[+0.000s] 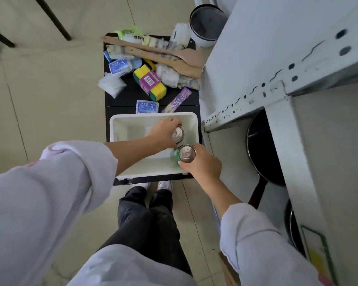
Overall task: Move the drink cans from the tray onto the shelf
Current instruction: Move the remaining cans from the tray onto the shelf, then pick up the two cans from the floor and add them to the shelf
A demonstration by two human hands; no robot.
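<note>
A white tray (pixel 120 129) with deep walls sits on a black cart below me. My left hand (pixel 163 133) reaches into it and grips a silver-topped can (pixel 178 134) near the tray's right wall. My right hand (pixel 203 162) holds a green can (pixel 183 154) by its side, at the tray's front right corner and slightly raised. Both can tops face up at me. The grey metal shelf (pixel 277 65) rises on the right, its boards seen from above.
The black cart (pixel 130 96) carries a heap of packets, yellow sponges (pixel 151 83), wooden spatulas (pixel 165 56) and small blue boxes behind the tray. A white pot (pixel 207 25) stands at the cart's far end. Black pans (pixel 262 149) lie on the lower shelf boards. My legs stand just in front of the cart.
</note>
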